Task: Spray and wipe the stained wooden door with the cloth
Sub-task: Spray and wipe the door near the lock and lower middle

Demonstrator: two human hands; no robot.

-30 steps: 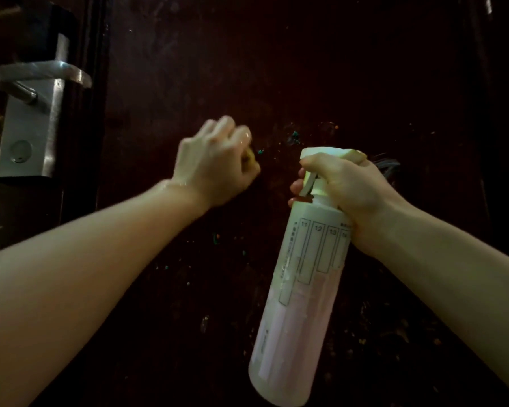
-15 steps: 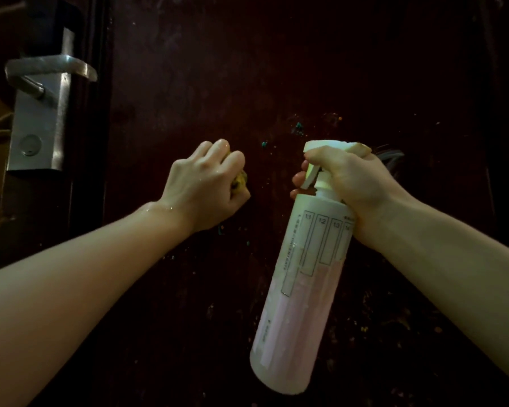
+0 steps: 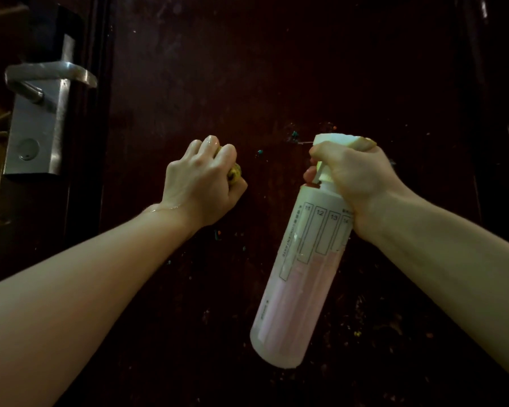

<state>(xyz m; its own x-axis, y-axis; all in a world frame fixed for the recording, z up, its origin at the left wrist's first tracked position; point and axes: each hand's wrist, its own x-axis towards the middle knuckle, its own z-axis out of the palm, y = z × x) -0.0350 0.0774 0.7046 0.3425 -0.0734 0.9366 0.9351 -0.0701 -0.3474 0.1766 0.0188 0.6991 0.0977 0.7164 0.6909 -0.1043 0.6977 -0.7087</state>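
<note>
Door [image 3: 276, 69] of dark wood fills the view behind both hands, flecked with small coloured specks between and below them. Left hand [image 3: 200, 186] is fisted round a yellowish cloth [image 3: 235, 172], pressed to the wood. Right hand [image 3: 350, 174] grips a spray bottle [image 3: 300, 277] at its neck, bottle hanging tilted below it.

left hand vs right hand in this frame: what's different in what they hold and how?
The left hand is balled round a yellowish cloth that barely shows; the right hand grips the neck of the spray bottle, which hangs long below it. The left hand is at the door, though contact is hidden; the right hand's fingers wrap the trigger. Both are curled on something.
</note>
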